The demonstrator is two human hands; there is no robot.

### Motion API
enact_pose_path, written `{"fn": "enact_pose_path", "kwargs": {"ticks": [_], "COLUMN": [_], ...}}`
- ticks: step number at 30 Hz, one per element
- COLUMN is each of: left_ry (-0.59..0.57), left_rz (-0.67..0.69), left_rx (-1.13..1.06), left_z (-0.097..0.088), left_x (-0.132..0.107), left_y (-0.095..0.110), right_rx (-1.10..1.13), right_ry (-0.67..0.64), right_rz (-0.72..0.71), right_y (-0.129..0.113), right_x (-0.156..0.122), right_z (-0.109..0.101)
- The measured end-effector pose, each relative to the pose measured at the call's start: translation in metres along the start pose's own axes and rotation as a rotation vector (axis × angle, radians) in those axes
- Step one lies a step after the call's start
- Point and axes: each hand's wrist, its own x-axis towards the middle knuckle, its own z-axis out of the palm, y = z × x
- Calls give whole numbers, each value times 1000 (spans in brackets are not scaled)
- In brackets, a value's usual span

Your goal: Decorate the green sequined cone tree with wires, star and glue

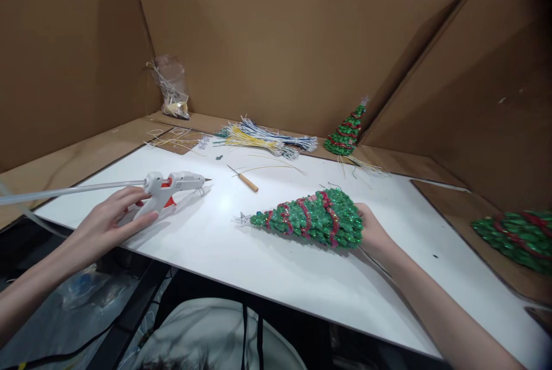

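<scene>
My left hand point(114, 218) is at the handle of a white hot glue gun point(185, 180), thumb and fingers on either side of it. The gun has an orange trigger, its nozzle points right, and a long glue stick point(86, 189) runs out of its back. My right hand point(373, 232) holds a miniature Christmas tree point(313, 218) by its base, the fingers hidden behind it. Green glittery leaves and red garland cover the tree, which lies on its side with its silver star point(242, 219) pointing left toward the gun.
An awl point(248, 182) lies mid-table. Behind it are bundles of yellow and white wires point(267, 139) and a clear bag point(172, 88). One finished-looking tree point(346, 133) stands at the back; another tree point(517, 238) lies at right. Cardboard walls point(280, 42) enclose the white tabletop point(259, 272).
</scene>
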Motion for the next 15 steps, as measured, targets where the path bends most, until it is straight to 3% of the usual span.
{"fn": "enact_pose_path", "kwargs": {"ticks": [3,6,9,12,15], "left_ry": [-71,35,171,118,15], "left_rz": [-67,-41,102,256,398], "left_rx": [-26,31,-37,-209,-284], "left_z": [-13,-25,-27,-18,-2], "left_x": [-10,-22,-34,-38,-25], "left_y": [0,0,5,21,47], "right_rx": [-10,-20,-34,-29,-16], "right_ry": [-7,-18,-13,-24,-26], "right_rz": [-6,-4,0,4,15], "right_y": [-3,-5,-6,-6,-5], "right_x": [0,1,1,1,0], "right_z": [0,0,0,0,0]}}
